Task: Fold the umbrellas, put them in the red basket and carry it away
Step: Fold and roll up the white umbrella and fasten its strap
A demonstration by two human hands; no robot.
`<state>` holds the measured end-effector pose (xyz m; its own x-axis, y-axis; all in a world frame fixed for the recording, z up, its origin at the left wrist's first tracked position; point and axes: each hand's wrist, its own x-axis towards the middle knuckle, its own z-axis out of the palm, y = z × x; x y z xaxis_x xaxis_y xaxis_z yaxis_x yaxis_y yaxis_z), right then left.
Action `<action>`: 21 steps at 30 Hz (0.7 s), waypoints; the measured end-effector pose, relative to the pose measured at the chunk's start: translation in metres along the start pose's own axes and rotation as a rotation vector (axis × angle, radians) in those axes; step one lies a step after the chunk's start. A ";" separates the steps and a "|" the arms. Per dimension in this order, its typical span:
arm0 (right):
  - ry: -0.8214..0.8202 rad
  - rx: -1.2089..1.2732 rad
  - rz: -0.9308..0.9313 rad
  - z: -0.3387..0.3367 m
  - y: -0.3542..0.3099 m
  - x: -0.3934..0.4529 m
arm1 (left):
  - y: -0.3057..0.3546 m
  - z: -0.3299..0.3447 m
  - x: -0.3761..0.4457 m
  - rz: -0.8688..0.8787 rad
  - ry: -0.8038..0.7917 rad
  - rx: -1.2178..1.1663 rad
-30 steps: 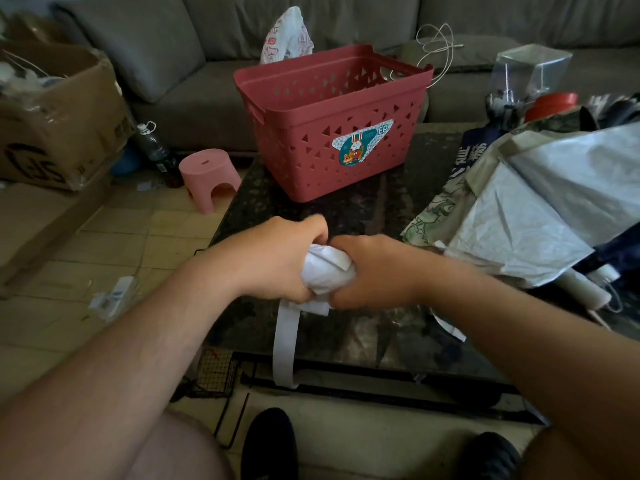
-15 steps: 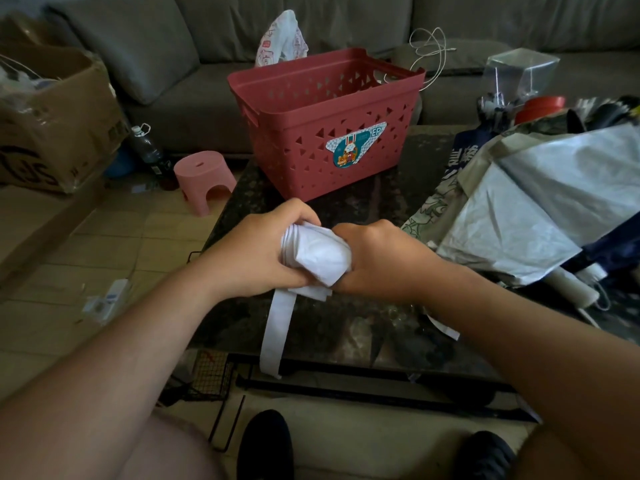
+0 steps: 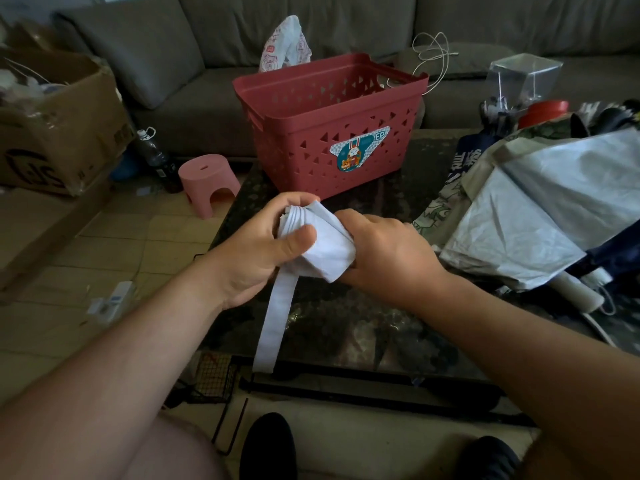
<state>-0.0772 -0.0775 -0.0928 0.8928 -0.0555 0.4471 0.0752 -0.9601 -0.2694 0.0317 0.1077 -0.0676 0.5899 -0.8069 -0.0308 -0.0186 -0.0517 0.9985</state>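
Since the earlier frame, both hands had rolled the white umbrella (image 3: 320,242) further over, so the left thumb now lay across its bunched canopy rather than the knuckles facing up. The left hand (image 3: 256,251) gripped the folded end with fingers curled behind it, and the right hand (image 3: 384,252) clasped the other end from the far side, its fingers hidden. The umbrella's closing strap (image 3: 277,323) hung loose from the bundle, down past the edge of the dark marble table (image 3: 346,323). Beyond the hands, the red basket (image 3: 332,133) stood on the table; its visible inside looked bare, though the floor of it was hidden by the near wall. A sticker (image 3: 360,150) on that wall showed cartoon animals and the letters "EP". To the right lay a heap of unfolded umbrellas (image 3: 526,216), one silver-grey, one patterned, one dark blue with white characters too skewed to read. On the left a cardboard box (image 3: 62,126), cut off by the frame, bore large black lettering and held unclear clutter. A pink stool (image 3: 209,181) and a bottle (image 3: 156,157) stood on the floor before the grey sofa (image 3: 207,64).
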 end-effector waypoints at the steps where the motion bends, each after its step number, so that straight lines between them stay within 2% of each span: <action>1: 0.017 -0.018 -0.007 0.000 0.000 0.000 | 0.000 0.003 0.001 0.001 0.044 0.005; 3: 0.031 -0.024 0.007 0.000 0.000 0.000 | -0.003 0.006 0.005 0.015 0.112 0.074; 6: -0.033 0.069 0.066 -0.006 0.000 0.003 | -0.005 0.002 0.007 0.030 0.121 0.179; 9: -0.208 0.353 0.214 -0.015 -0.002 0.006 | -0.002 -0.002 0.005 0.102 0.106 0.185; 13: -0.458 0.905 0.302 -0.020 -0.006 0.006 | 0.002 -0.003 0.006 0.163 0.096 0.210; 16: -0.638 1.041 0.262 -0.021 -0.001 0.006 | 0.000 0.001 0.005 0.173 0.099 0.251; 18: -0.664 1.065 0.248 -0.022 0.000 0.007 | 0.001 0.004 0.005 0.192 0.126 0.290; 21: -0.540 1.027 0.254 -0.024 -0.002 0.008 | 0.004 0.005 0.007 0.213 0.183 0.357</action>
<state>-0.0807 -0.0822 -0.0686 0.9868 0.1461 -0.0692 -0.0300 -0.2550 -0.9665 0.0319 0.0993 -0.0639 0.6753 -0.7057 0.2142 -0.4132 -0.1215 0.9025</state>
